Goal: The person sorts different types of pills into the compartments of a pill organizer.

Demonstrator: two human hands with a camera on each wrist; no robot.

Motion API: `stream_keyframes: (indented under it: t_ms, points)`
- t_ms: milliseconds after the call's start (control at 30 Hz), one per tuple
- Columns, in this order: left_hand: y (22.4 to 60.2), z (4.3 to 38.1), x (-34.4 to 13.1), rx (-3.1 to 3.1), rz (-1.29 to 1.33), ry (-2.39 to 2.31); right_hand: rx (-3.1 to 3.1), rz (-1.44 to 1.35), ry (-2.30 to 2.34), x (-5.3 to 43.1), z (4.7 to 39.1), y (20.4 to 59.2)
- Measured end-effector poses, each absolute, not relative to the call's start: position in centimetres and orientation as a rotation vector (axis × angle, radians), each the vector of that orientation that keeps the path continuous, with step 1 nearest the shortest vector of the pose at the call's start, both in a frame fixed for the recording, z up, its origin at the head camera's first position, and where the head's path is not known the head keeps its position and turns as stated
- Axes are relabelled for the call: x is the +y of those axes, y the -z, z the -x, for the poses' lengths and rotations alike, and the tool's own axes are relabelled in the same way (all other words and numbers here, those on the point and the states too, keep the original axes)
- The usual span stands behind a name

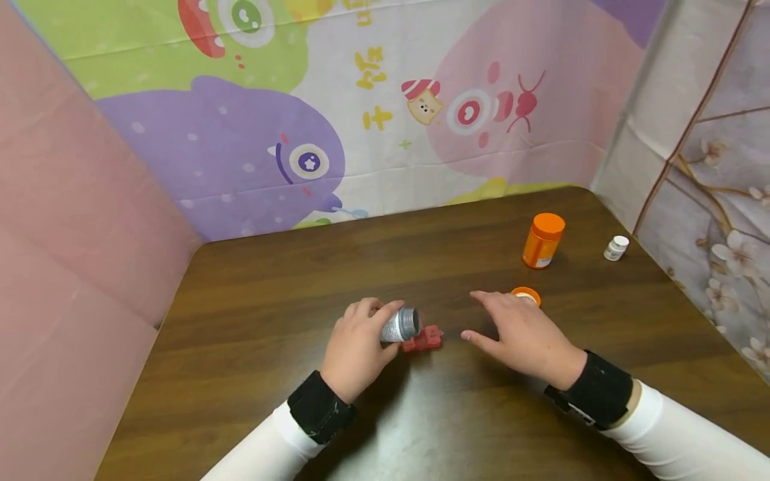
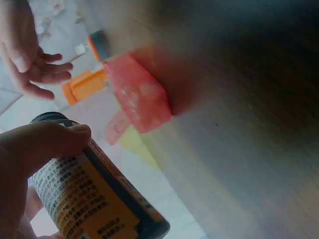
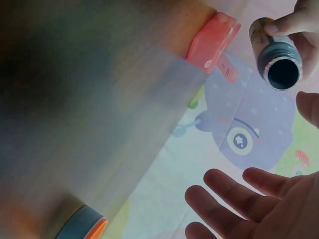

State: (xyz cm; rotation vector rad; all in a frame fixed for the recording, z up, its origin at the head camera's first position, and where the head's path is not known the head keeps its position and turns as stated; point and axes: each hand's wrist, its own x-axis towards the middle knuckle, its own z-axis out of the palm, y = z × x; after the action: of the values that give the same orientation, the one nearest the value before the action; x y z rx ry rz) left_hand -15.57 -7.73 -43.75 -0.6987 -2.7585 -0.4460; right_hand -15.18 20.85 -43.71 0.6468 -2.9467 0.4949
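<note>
My left hand [image 1: 357, 344] grips a small supplement bottle [image 2: 94, 194] with a printed label, its thumb along the side. The bottle has no cap on and is tilted, its dark mouth [image 3: 283, 73] facing right. Just beyond it on the table is a translucent red pill box [image 1: 424, 339], with its flap lid [image 3: 228, 68] raised in the right wrist view. To the right, my right hand [image 1: 529, 337] hovers with fingers spread and nothing in it. Partly behind that hand lies a cap [image 1: 526, 294] with an orange rim, also in the right wrist view.
An orange jar [image 1: 543, 242] with an orange lid stands at the back right of the brown wooden table [image 1: 289, 267]. Farther right, near the table edge, is a small white bottle [image 1: 616, 248]. Printed cloths [image 1: 391, 153] hang behind and at both sides.
</note>
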Motion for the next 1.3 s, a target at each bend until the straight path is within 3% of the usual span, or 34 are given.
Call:
stream_keyframes:
  t_ms: [1300]
  points:
    - [45.0, 16.8, -7.1, -2.583, 0.899, 0.07, -2.915, -0.696, -0.499, 21.2, 14.0, 44.0]
